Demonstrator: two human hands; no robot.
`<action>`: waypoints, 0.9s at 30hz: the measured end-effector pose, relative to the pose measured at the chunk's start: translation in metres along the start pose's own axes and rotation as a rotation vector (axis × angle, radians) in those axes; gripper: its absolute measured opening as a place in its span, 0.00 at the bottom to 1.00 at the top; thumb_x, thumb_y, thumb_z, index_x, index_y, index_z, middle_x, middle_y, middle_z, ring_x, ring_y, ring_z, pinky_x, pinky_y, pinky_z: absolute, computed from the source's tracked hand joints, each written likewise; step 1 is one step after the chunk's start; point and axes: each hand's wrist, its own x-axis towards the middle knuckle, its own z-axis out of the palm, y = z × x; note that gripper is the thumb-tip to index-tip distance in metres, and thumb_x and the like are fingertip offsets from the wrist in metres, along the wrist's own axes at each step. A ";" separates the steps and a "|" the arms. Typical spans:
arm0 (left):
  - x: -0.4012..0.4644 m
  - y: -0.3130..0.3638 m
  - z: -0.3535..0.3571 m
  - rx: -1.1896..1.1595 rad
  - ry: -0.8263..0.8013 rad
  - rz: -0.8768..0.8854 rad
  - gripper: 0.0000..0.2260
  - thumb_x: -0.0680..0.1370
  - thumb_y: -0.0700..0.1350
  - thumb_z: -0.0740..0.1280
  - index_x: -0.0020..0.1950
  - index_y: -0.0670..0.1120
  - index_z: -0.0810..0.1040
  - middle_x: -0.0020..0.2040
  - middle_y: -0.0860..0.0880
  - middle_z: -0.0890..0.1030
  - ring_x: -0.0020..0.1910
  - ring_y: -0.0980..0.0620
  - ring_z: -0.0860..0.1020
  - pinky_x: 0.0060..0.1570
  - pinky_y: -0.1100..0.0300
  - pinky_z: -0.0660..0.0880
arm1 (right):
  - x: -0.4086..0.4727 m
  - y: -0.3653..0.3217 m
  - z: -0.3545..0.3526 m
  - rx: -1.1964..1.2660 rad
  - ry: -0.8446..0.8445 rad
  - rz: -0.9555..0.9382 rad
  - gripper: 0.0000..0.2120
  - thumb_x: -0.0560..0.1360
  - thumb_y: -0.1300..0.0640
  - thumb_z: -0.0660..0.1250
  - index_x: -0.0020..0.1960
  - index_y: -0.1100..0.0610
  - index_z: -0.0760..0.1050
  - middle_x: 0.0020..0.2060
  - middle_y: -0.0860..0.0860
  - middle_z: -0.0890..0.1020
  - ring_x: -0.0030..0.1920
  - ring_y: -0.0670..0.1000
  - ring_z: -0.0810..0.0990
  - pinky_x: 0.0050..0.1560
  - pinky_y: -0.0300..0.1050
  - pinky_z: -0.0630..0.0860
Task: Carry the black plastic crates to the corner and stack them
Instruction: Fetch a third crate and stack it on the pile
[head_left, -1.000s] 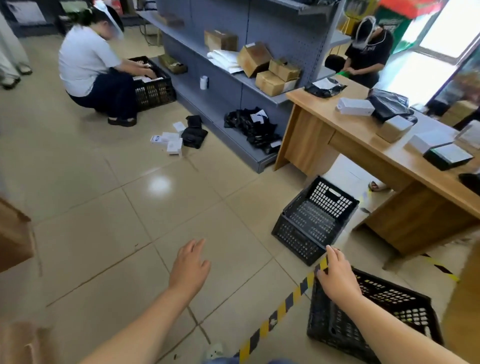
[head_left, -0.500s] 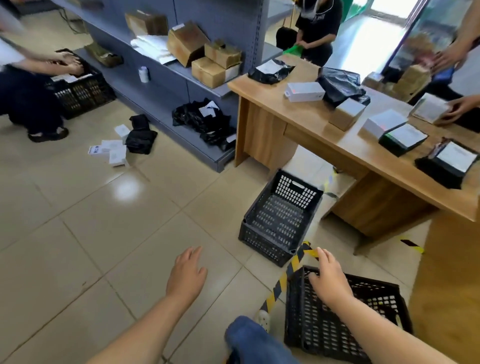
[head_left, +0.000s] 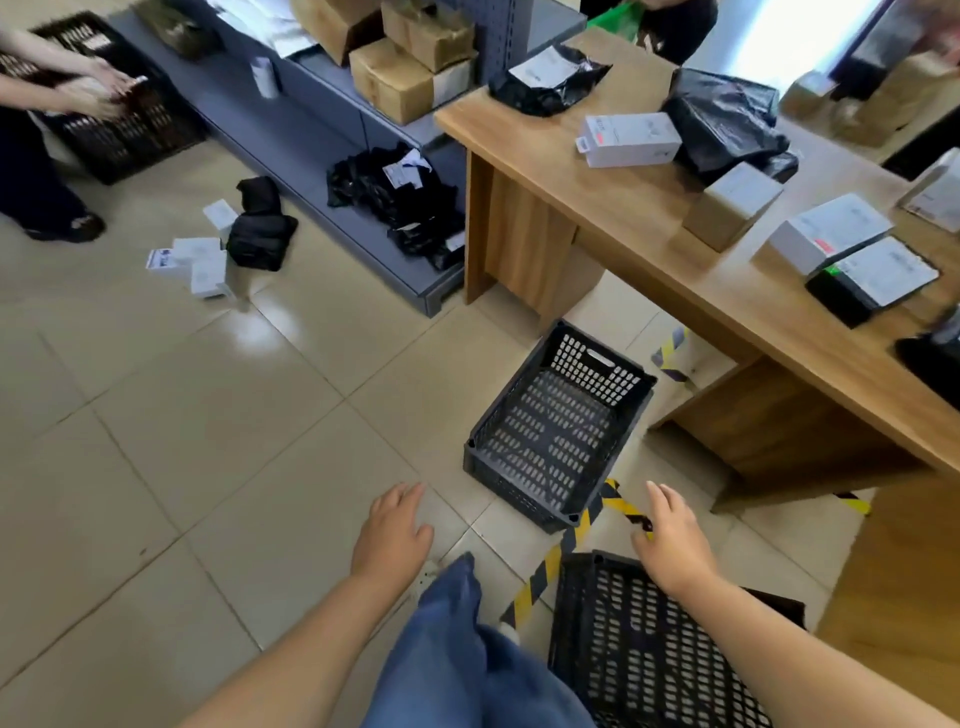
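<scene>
An empty black plastic crate (head_left: 558, 423) sits on the tiled floor beside the wooden desk. A second black crate (head_left: 644, 654) lies at the bottom right, partly under my right forearm. My right hand (head_left: 672, 540) hovers with fingers straight above that crate's far edge, holding nothing. My left hand (head_left: 392, 535) is open over the floor, to the left of both crates. A third black crate (head_left: 119, 119) stands at the far left, where another person's hands work in it.
A wooden desk (head_left: 613, 218) with boxes and black bags stands on the right. Grey shelving (head_left: 332, 150) with cardboard boxes runs along the back. White boxes (head_left: 195, 260) and a black bundle (head_left: 260, 228) lie on the floor. Yellow-black tape (head_left: 566, 551) crosses the tiles. My blue-trousered knee (head_left: 457, 649) is forward.
The view has moved closer to the two crates and the desk. My right hand has lifted off the near crate's rim, and my knee has come further forward.
</scene>
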 end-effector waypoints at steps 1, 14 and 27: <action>0.012 0.002 0.000 0.008 -0.007 0.009 0.26 0.77 0.44 0.58 0.76 0.48 0.58 0.76 0.46 0.60 0.73 0.48 0.58 0.71 0.58 0.56 | 0.009 -0.002 0.000 -0.001 -0.008 0.008 0.32 0.78 0.57 0.61 0.77 0.56 0.51 0.76 0.53 0.55 0.75 0.54 0.55 0.72 0.47 0.58; 0.165 0.015 0.063 0.175 -0.237 0.119 0.27 0.78 0.46 0.58 0.76 0.51 0.55 0.77 0.47 0.54 0.75 0.48 0.55 0.70 0.57 0.57 | 0.144 -0.015 0.056 -0.005 -0.137 0.054 0.32 0.78 0.56 0.61 0.77 0.55 0.49 0.76 0.52 0.55 0.75 0.53 0.57 0.69 0.45 0.62; 0.314 -0.006 0.256 0.421 -0.434 0.364 0.26 0.76 0.46 0.65 0.73 0.46 0.63 0.73 0.44 0.65 0.72 0.45 0.64 0.70 0.55 0.60 | 0.300 0.055 0.176 0.058 -0.155 0.040 0.32 0.77 0.57 0.62 0.77 0.55 0.52 0.76 0.50 0.56 0.75 0.50 0.54 0.73 0.44 0.58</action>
